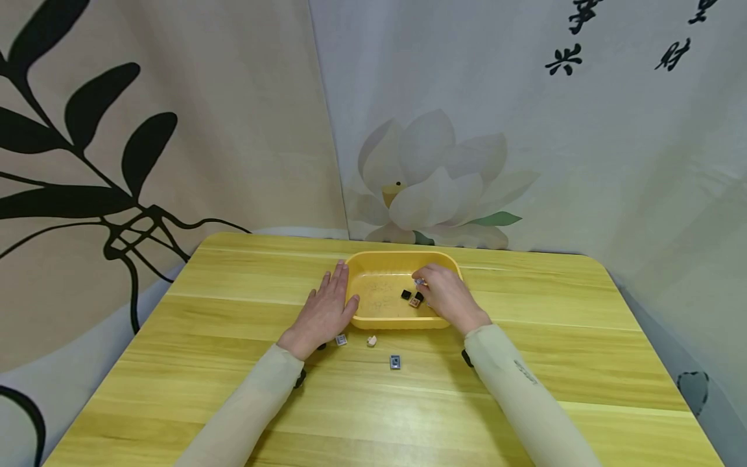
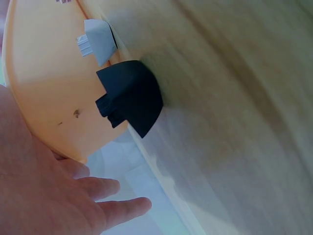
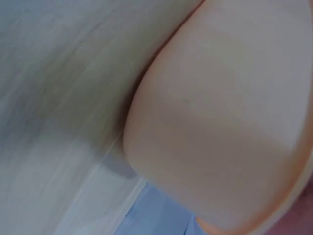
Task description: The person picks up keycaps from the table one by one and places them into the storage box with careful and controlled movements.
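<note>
Though nr far table edge (image 1: 280,239), yellow tray (image 1: 373,280), long axis approx. L-R

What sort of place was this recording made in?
Probably an indoor room with a makeshift tabletop setup, though I can't tell whether it is a home or a studio. Pale fabric hangings printed with a white lotus back a yellow wood-grain table, which bears a shallow yellow plastic-looking tray.

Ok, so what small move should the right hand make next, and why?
Perhaps have the right hand lower and release the small pale piece at its fingertips inside the yellow tray: small black pieces already lie close by in there, and the left hand touches the tray's left edge, which may keep it steady.
</note>
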Demonstrator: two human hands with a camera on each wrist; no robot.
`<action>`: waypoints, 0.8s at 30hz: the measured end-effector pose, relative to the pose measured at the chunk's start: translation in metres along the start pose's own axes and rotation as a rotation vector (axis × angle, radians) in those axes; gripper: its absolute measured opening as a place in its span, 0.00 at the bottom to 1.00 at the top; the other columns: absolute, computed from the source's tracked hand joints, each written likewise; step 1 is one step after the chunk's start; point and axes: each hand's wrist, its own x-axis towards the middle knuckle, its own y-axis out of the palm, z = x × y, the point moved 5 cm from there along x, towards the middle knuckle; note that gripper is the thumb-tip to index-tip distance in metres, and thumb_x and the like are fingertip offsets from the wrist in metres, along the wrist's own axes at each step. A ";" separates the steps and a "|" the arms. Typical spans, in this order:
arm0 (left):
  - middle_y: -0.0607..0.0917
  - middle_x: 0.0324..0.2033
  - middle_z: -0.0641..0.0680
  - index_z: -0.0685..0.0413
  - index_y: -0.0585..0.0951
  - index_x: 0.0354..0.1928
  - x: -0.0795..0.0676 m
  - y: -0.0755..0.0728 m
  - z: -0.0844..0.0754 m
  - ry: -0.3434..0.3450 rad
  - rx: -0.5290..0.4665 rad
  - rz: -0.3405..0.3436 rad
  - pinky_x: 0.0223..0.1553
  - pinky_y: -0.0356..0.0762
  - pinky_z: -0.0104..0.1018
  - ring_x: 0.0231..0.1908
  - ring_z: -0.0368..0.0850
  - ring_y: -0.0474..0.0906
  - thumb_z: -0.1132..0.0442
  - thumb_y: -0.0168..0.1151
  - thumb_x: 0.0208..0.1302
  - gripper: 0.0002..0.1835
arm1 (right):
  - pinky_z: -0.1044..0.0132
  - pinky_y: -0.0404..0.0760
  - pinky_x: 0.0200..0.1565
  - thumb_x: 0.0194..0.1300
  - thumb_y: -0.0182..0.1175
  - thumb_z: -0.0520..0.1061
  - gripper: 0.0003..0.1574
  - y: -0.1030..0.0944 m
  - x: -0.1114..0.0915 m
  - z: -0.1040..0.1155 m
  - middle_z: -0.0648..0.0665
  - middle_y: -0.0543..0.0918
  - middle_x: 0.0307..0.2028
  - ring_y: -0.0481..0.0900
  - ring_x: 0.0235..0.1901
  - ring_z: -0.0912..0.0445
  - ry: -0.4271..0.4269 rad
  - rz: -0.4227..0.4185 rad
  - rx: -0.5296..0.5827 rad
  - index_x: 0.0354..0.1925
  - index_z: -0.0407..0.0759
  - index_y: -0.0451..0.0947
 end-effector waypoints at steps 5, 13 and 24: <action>0.39 0.82 0.58 0.62 0.41 0.82 0.000 0.000 0.000 0.000 0.002 0.001 0.70 0.54 0.72 0.79 0.66 0.43 0.45 0.40 0.83 0.41 | 0.53 0.84 0.51 0.69 0.67 0.35 0.13 0.006 0.005 -0.001 0.39 0.87 0.49 0.85 0.49 0.45 0.015 0.050 -0.001 0.51 0.35 0.87; 0.38 0.82 0.58 0.62 0.41 0.82 0.000 0.000 0.000 -0.003 0.003 0.008 0.70 0.54 0.72 0.79 0.66 0.43 0.45 0.40 0.83 0.41 | 0.54 0.84 0.50 0.70 0.66 0.35 0.12 0.016 0.013 -0.004 0.39 0.88 0.47 0.85 0.47 0.46 0.031 0.128 -0.025 0.51 0.36 0.88; 0.38 0.82 0.58 0.62 0.40 0.82 0.000 0.001 0.001 -0.003 0.010 0.007 0.70 0.54 0.72 0.79 0.66 0.42 0.45 0.40 0.83 0.41 | 0.49 0.81 0.56 0.73 0.64 0.37 0.17 0.006 0.003 -0.010 0.38 0.86 0.55 0.84 0.53 0.44 0.070 0.089 0.032 0.58 0.34 0.83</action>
